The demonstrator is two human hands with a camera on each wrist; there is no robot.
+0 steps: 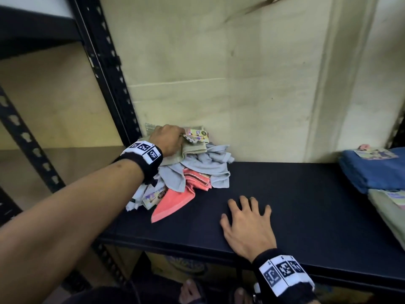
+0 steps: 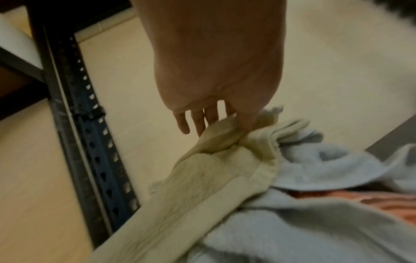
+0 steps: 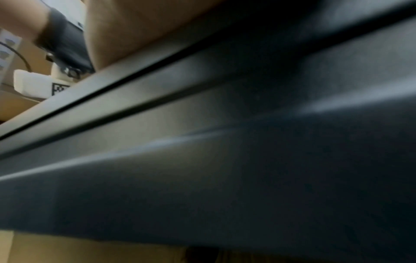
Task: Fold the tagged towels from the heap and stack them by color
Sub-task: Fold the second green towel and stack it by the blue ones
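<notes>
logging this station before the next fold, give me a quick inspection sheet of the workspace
surface: dark blue-black shelf board, bare in the middle.
job's things: heap of beige, light grey and coral tagged towels at left; folded blue towel and folded beige towel at right.
clutter: nothing seen.
hands: left hand grips the beige terry towel atop the heap; right hand flat on the shelf, fingers spread.
cables: thin dark cable near the left wristband.
surroundings: black perforated rack upright, cream wall behind.
</notes>
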